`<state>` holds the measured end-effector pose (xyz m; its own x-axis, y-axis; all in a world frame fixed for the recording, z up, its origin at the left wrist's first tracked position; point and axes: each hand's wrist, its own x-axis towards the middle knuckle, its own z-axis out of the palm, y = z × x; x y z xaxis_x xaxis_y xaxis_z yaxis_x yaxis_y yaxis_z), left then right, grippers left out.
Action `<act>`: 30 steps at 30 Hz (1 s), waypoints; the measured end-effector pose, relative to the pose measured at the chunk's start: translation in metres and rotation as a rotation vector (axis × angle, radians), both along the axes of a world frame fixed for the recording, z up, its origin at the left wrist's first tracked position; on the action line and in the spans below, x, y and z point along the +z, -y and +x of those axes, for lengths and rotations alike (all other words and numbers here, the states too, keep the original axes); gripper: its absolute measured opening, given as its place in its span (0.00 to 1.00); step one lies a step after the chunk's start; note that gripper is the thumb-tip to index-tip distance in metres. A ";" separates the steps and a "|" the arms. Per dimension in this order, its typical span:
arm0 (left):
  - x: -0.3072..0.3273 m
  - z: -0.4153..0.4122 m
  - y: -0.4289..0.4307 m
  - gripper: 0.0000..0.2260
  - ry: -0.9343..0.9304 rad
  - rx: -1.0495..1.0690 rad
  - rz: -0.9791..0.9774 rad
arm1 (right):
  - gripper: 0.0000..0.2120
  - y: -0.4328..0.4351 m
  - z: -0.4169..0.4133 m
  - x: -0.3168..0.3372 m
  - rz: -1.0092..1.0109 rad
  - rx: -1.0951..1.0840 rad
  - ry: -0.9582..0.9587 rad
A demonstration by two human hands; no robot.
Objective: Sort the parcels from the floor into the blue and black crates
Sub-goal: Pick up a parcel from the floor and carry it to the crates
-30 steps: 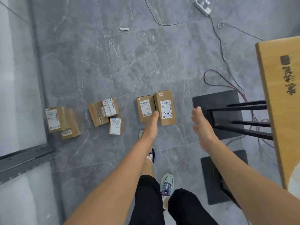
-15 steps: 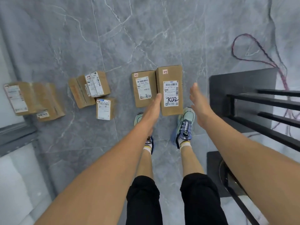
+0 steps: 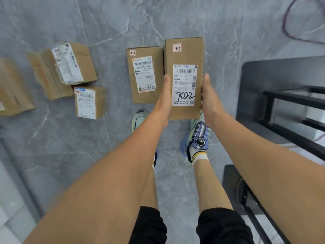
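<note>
Head view: catalogue of contents, all places given from the held parcel.

1. Tall brown cardboard parcel (image 3: 184, 55), with a white shipping label handwritten "7022" and a small pink "2-3" sticker. It is held between both hands, and its near end covers the toe of the right pale-green and blue trainer (image 3: 198, 136).
2. Left hand (image 3: 163, 101): grips the parcel's left long side with the thumb lying along the top edge; the fingers are hidden behind the box.
3. Right hand (image 3: 209, 101): grips the right long side in the same way, thumb on top and fingers hidden.
4. Shorter brown labelled carton (image 3: 145, 74): just left of the parcel on the grey marble-patterned tile floor (image 3: 175, 18); I cannot tell whether they touch.
5. Small brown labelled box (image 3: 88, 103): farther left.
6. Taped brown box (image 3: 73, 63): farther left, resting on a flat brown carton (image 3: 44, 76).
7. Blurred brown carton (image 3: 12, 88): far left.
8. Black metal frame (image 3: 290, 103): to the right.
9. Red cable loop (image 3: 299, 23): upper right.
</note>
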<state>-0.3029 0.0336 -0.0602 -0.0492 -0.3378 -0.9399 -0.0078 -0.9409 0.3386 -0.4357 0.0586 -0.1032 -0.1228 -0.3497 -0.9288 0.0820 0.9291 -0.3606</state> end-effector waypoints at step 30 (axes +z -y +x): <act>0.632 0.207 0.123 0.17 0.088 0.254 -0.837 | 0.22 0.176 0.197 0.664 -0.881 0.242 0.111</act>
<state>-0.0958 -0.0895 0.5715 0.1824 -0.9086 -0.3758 0.1095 -0.3611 0.9261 -0.2391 -0.1171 0.5608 0.1198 -0.9410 -0.3166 -0.0030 0.3186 -0.9479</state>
